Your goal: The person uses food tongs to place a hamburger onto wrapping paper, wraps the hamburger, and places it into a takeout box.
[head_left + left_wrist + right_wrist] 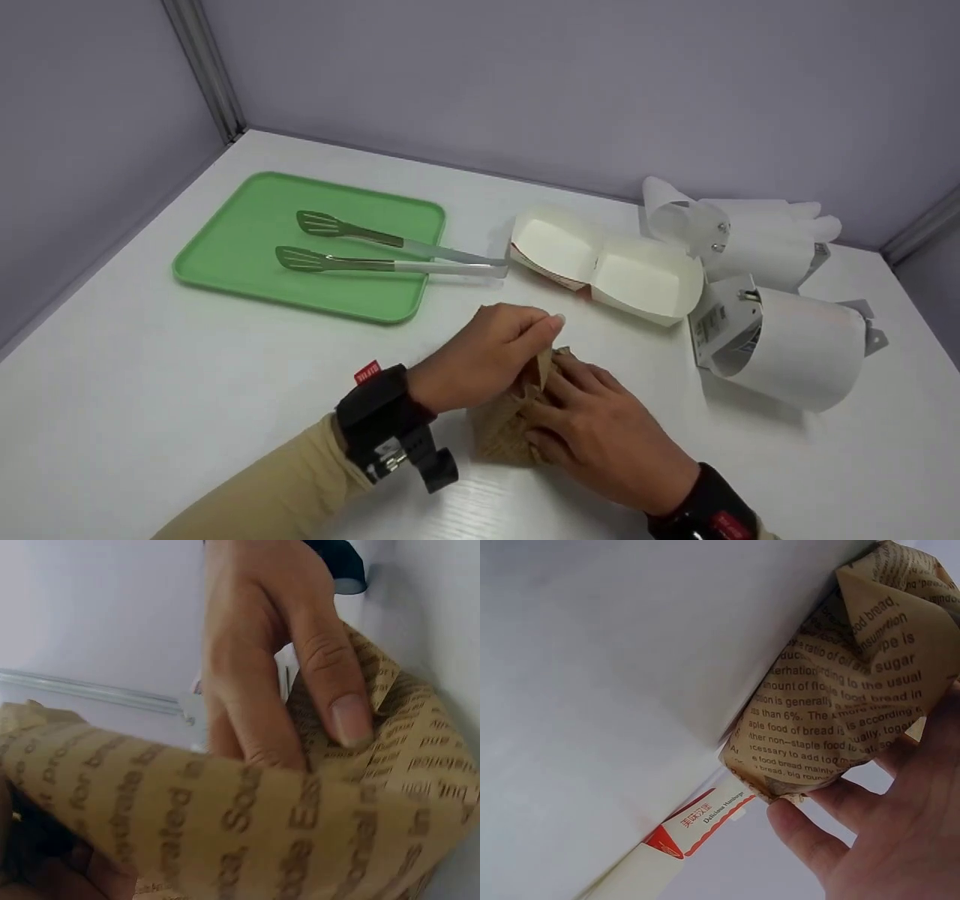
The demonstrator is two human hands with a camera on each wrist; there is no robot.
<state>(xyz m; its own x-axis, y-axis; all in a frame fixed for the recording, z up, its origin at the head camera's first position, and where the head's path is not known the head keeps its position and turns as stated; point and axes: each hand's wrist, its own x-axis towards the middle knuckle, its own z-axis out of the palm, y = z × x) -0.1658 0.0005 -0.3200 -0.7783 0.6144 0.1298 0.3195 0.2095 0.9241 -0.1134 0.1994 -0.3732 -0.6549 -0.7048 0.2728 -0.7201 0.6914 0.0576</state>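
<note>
A bundle of brown wrapping paper (504, 431), printed with newspaper-style text, sits on the white table close to the person. What the paper covers is hidden. The left hand (487, 360) pinches a raised flap of the paper between thumb and curled fingers. From the right side, the right hand (607, 427) holds the bundle, fingers bent over its top and side. A loose paper flap (247, 832) fills the lower left wrist view. In the right wrist view the wrapped paper (825, 705) shows a folded corner, with bent fingers (806, 829) against its underside.
Tongs (394, 266) lie across a green tray (225, 247), handles past its edge. An opened hamburger box (645, 277) stands beyond the hands. At right are a white item with finger-like ends (757, 232) and a curved white sheet (810, 345) on a metal bracket. Walls border the table.
</note>
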